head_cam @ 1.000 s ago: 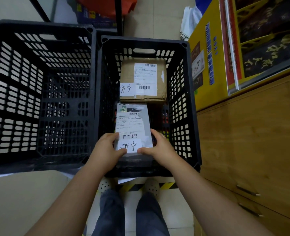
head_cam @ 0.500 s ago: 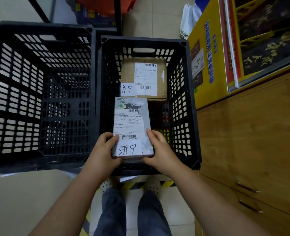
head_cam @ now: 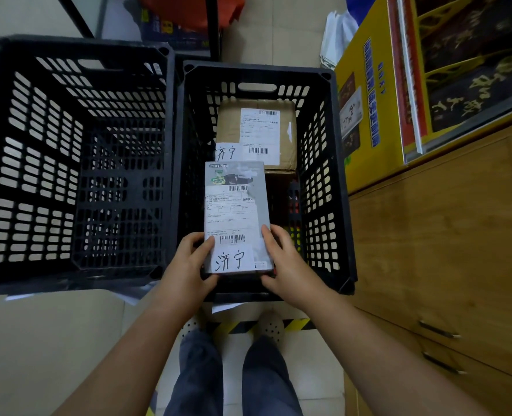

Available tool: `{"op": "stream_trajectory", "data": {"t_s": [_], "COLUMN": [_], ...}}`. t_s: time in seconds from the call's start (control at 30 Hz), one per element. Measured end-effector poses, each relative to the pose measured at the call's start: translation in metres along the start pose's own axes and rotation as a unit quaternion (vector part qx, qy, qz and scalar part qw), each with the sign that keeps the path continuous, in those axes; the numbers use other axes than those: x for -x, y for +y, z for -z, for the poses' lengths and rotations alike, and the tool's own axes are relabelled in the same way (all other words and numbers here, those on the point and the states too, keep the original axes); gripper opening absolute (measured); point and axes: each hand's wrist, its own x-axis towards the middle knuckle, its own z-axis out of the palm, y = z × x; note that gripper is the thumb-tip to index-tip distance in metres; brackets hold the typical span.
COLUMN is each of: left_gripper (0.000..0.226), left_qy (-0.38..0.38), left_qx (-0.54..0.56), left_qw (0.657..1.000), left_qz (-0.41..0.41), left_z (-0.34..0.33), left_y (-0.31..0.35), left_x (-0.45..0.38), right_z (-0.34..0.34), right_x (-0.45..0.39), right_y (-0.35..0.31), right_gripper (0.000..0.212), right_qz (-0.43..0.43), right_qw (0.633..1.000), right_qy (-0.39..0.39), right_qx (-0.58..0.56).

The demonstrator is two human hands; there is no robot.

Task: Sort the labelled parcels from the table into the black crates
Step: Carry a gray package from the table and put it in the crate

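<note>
Both hands on the grey parcel [head_cam: 237, 217], one per side at its near end. Left hand [head_cam: 188, 262]: thumb across the top face by the handwritten tag, fingers curled under the left edge, so grip closed on the parcel. Right hand [head_cam: 287, 262]: thumb along the right edge, fingers wrapped beneath, also gripping it.

Parcel is held roughly flat, long axis pointing away from the person, over the near half of the right black crate [head_cam: 335, 175]. Cannot tell whether its underside touches anything below. Top face carries a printed shipping label with barcodes and a white handwritten tag at the near end.

Inside the same crate, at the far end: brown cardboard box [head_cam: 287, 130], lying flat, with its own shipping label and a matching handwritten tag at its near left corner. The grey parcel's far edge overlaps the box's near edge in view.

Left black crate [head_cam: 77, 163] sits just beside the right one, walls nearly touching; only its slotted floor shows inside.

Right of the crates: a wooden cabinet [head_cam: 447, 235] with drawer handles, and a yellow carton [head_cam: 368, 121] standing against it. Person's legs in dark trousers and pale perforated shoes [head_cam: 271, 327] stand on the floor, with yellow-black hazard tape [head_cam: 236, 327] between the feet.
</note>
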Motion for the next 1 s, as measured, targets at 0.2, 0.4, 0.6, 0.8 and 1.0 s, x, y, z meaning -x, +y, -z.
{"op": "stream_trajectory", "data": {"t_s": [0.2,0.4,0.6,0.8,1.0], "left_gripper": [0.078,0.079,0.079,0.060,0.068], "left_qy": [0.010,0.006,-0.006,0.003,-0.012], "left_qx": [-0.022,-0.036,-0.029,0.058,0.059], "left_qw": [1.000,0.999,0.999,0.998,0.995], "left_qz": [-0.005,0.008,0.014,0.036,0.080], "left_z": [-0.004,-0.007,-0.010,-0.011,-0.020], "left_y": [-0.002,-0.003,0.000,0.002,0.002], "left_x": [-0.003,-0.004,-0.005,-0.007,-0.013], "right_z": [-0.001,-0.007,-0.008,-0.007,-0.013], "right_x": [-0.003,-0.004,-0.006,-0.008,-0.015], "right_y": [0.001,0.004,0.008,0.013,0.019], "right_gripper": [0.100,0.102,0.105,0.094,0.108], "right_qz": [0.007,0.004,-0.055,-0.063,-0.069], "right_qw": [0.999,1.000,0.984,0.982,0.982], "right_qy": [0.014,0.015,0.031,0.036,0.027], "right_qx": [0.034,-0.023,-0.164,-0.175,-0.174]}}
